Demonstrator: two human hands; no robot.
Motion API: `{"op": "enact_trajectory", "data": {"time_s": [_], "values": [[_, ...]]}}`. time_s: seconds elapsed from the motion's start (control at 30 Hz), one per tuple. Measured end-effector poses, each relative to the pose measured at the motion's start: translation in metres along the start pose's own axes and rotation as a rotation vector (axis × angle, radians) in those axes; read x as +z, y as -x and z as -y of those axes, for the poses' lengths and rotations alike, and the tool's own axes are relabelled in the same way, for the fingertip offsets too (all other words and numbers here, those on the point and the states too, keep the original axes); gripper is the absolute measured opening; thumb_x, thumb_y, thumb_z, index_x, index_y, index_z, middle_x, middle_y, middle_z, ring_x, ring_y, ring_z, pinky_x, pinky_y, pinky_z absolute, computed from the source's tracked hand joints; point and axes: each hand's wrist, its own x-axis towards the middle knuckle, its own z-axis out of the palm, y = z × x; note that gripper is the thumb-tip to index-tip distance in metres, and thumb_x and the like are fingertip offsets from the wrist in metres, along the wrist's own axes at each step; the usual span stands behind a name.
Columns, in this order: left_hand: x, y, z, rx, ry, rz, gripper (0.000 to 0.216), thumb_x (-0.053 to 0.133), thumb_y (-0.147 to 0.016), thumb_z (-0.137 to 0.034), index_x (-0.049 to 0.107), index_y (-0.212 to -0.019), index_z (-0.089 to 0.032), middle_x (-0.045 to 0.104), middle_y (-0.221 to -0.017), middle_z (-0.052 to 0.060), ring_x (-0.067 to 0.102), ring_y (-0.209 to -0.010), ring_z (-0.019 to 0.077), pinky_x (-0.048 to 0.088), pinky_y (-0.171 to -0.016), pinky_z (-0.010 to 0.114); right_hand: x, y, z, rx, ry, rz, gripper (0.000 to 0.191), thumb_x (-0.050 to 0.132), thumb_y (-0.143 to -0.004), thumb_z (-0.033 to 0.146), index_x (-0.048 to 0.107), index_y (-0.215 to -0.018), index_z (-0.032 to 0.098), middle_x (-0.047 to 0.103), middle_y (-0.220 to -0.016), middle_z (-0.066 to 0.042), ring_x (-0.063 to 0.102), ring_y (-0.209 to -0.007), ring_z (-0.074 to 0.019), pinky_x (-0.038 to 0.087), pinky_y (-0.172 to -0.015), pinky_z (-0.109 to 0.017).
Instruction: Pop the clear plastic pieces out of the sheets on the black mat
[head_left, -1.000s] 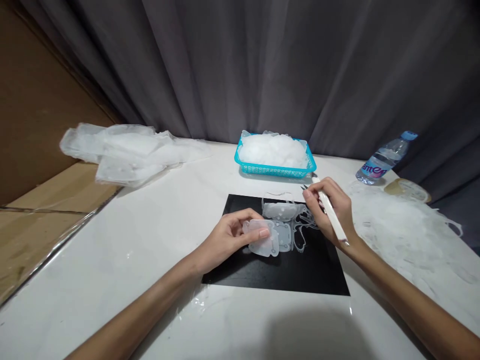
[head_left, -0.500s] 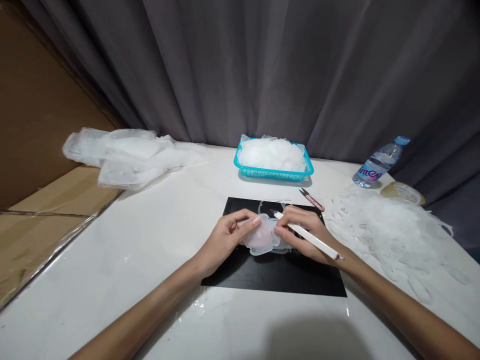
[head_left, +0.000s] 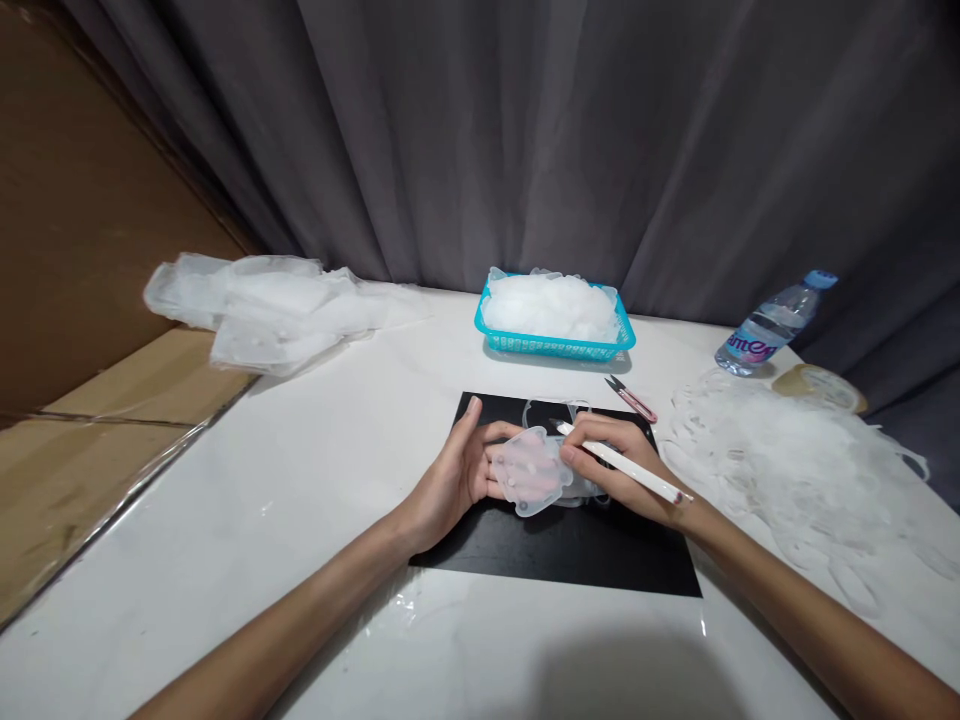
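My left hand (head_left: 459,478) is open, its thumb raised and its fingers stretched out behind a translucent, wavy-edged silicone-like piece (head_left: 529,470). The fingers show faintly through the piece, and I see small round marks on it. In my right hand (head_left: 619,462) is a white-handled craft knife (head_left: 637,472), slanting with its dark tip toward the upper left. The right fingertips also touch the piece's right edge. More translucent material (head_left: 581,483) lies under that hand, partly hidden by it. Both hands are above a black mat (head_left: 517,548).
A blue basket (head_left: 555,348) heaped with white translucent pieces stands behind the mat. Pink thread snips (head_left: 631,398) lie near the mat's corner. Stringy offcuts (head_left: 802,470), a tape roll (head_left: 817,388) and a water bottle (head_left: 772,325) are right. Translucent sheets (head_left: 285,305) and cardboard (head_left: 127,375) are left.
My left thumb has lifted off the piece and the left fingers have straightened behind it. The right hand keeps its hold on the craft knife. The whole view has shifted slightly.
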Motion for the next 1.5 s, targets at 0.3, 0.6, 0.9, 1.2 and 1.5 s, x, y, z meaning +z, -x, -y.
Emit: {"op": "enact_trajectory", "data": {"time_s": [0.3, 0.6, 0.9, 1.2, 1.5], "values": [[0.0, 0.0, 0.0, 0.013, -0.008, 0.021, 0.075, 0.043, -0.095, -0.08, 0.071, -0.111, -0.012, 0.08, -0.094, 0.016, 0.078, -0.078, 0.0259, 0.063, -0.083, 0.04, 0.002, 0.0, -0.003, -0.005, 0.016, -0.021, 0.024, 0.06, -0.102, 0.029, 0.062, -0.08, 0.021, 0.059, -0.079, -0.001, 0.056, -0.073, -0.0155, 0.043, -0.07, -0.029], [0.003, 0.003, 0.007, 0.174, -0.365, -0.028, 0.039, 0.078, -0.09, -0.046, 0.069, -0.118, -0.019, 0.078, -0.107, 0.008, 0.073, -0.096, 0.0228, 0.058, -0.086, 0.032, 0.004, 0.0, -0.016, -0.012, 0.053, -0.051, 0.023, 0.059, -0.102, 0.03, 0.062, -0.082, 0.021, 0.059, -0.08, -0.001, 0.056, -0.074, -0.0163, 0.043, -0.07, -0.029], [-0.004, 0.004, 0.011, 0.338, -0.755, -0.096, 0.019, 0.069, -0.097, -0.034, 0.075, -0.107, -0.019, 0.074, -0.101, 0.003, 0.067, -0.09, 0.0178, 0.055, -0.075, 0.024, 0.01, 0.001, -0.032, -0.023, 0.076, -0.179, 0.02, 0.058, -0.104, 0.032, 0.07, -0.091, 0.022, 0.065, -0.087, -0.003, 0.064, -0.082, -0.0178, 0.047, -0.078, -0.031], [-0.002, 0.005, 0.009, 0.308, -0.694, -0.086, 0.019, 0.072, -0.096, -0.037, 0.073, -0.104, -0.02, 0.073, -0.1, 0.002, 0.066, -0.087, 0.0162, 0.053, -0.075, 0.024, 0.012, 0.001, -0.034, 0.093, 0.011, -0.262, 0.024, 0.058, -0.102, 0.038, 0.073, -0.091, 0.022, 0.07, -0.091, -0.003, 0.066, -0.088, -0.0193, 0.048, -0.083, -0.03], [-0.004, 0.002, 0.008, 0.363, -0.74, -0.1, 0.015, 0.074, -0.094, -0.033, 0.07, -0.102, -0.02, 0.073, -0.095, 0.0, 0.066, -0.081, 0.0134, 0.052, -0.072, 0.023, 0.013, 0.001, -0.036, 0.114, 0.011, -0.247, 0.025, 0.057, -0.102, 0.037, 0.074, -0.091, 0.021, 0.071, -0.092, -0.003, 0.067, -0.087, -0.0193, 0.048, -0.083, -0.03]]}}
